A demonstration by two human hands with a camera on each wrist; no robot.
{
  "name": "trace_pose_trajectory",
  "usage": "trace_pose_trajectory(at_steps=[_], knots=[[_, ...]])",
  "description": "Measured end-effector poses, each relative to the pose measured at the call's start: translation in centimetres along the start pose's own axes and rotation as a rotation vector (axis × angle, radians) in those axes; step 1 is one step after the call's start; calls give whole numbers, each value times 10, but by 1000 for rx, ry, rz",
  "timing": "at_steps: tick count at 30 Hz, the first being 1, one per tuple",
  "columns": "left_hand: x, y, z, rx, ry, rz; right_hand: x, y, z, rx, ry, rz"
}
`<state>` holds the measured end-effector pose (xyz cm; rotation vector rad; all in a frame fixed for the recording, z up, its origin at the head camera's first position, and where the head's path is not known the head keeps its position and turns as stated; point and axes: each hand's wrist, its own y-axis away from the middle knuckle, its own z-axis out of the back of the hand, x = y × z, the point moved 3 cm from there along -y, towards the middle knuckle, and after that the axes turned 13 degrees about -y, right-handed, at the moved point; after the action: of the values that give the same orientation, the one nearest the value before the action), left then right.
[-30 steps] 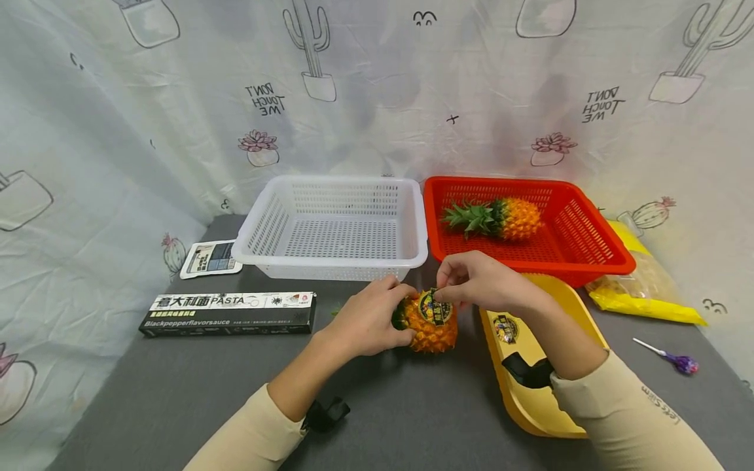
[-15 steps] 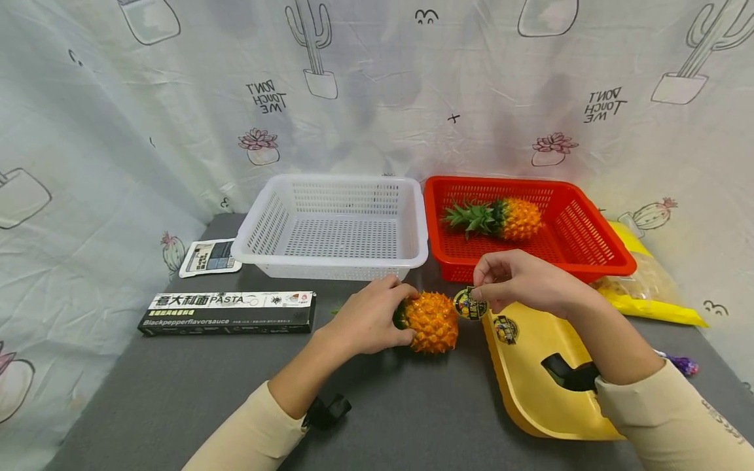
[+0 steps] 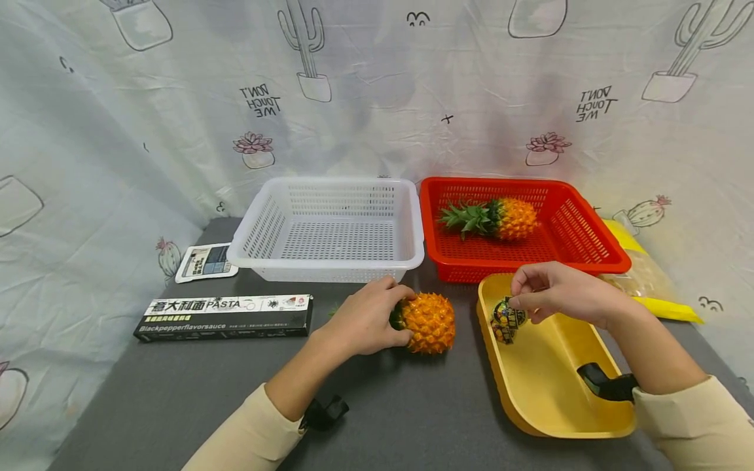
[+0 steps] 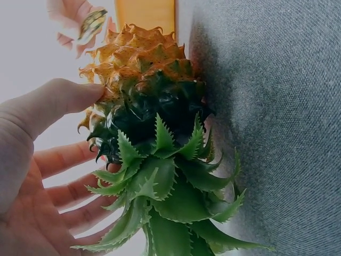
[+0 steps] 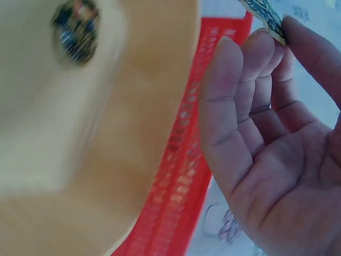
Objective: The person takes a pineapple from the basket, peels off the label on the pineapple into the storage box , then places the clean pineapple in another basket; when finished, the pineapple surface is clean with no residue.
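Observation:
My left hand (image 3: 365, 320) grips a small orange pineapple (image 3: 432, 324) lying on the grey table. In the left wrist view its spiky green leaves (image 4: 170, 186) point toward the camera, and the thumb presses its side. Above the left end of the yellow tray (image 3: 559, 399), my right hand (image 3: 559, 294) pinches a round black-and-yellow label (image 3: 514, 313) between thumb and fingertip. A similar label (image 5: 77, 32) lies in the tray, blurred in the right wrist view. From the head view the held label partly covers it.
Behind stand a white basket (image 3: 336, 265) and a red basket (image 3: 524, 267) with another pineapple (image 3: 517, 218) in it. A pasta box (image 3: 224, 327) and a white packet (image 3: 206, 261) lie at left. A yellow-edged bag (image 3: 671, 309) lies at right.
The right hand has peeled the label off the pineapple and carried it right, over the yellow tray. The left hand stays on the pineapple.

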<state>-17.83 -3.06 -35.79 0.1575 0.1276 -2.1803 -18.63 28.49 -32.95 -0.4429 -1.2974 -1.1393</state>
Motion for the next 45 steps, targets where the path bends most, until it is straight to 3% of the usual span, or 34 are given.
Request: trace_pose_trajectory(at_steps=[14, 32, 45], knots=[[0, 2, 0, -7, 12, -11, -39, 4, 30, -44, 20, -95], [-1, 2, 0, -11, 5, -6, -47, -11, 20, -107, 333, -154], [0, 2, -2, -12, 9, -7, -50, -14, 17, -149, 385, -160]])
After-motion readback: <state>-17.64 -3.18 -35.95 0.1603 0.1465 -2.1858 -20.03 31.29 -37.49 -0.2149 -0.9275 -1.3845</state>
